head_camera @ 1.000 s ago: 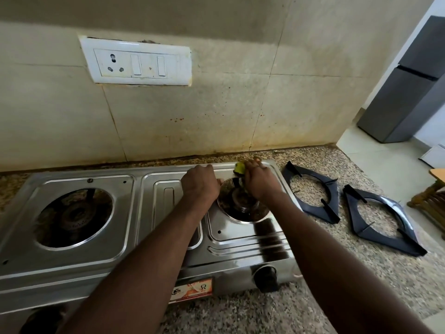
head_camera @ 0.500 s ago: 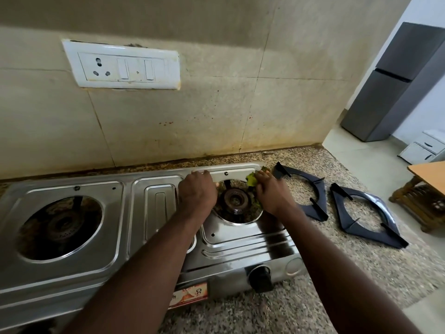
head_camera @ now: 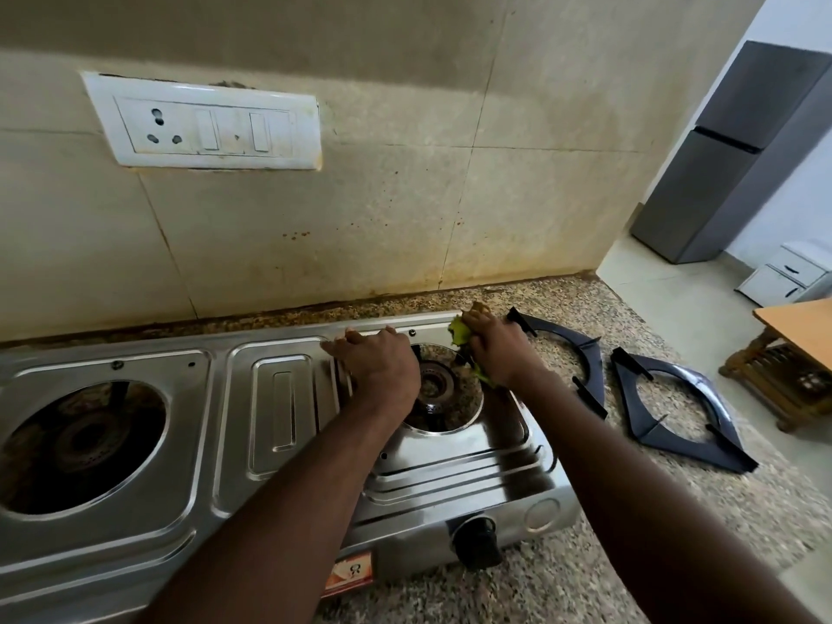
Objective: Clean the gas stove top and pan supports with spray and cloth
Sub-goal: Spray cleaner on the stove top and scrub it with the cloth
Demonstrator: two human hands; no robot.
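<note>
R hand (head_camera: 500,353) grips green cloth (head_camera: 458,331); L hand (head_camera: 382,367) on stove top (head_camera: 279,398).

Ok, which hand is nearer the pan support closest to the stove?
Right. The right hand, gripping the green cloth right of the burner, is just left of that pan support; the left hand rests left of the burner, farther away.

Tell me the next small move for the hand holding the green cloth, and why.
Probably drag the cloth forward along the right rim of the burner hole. The right hand grips it at the back right corner of the stove, the left hand lies flat on the steel beside the hole, and the rim toward the front lies next in its path.
</note>
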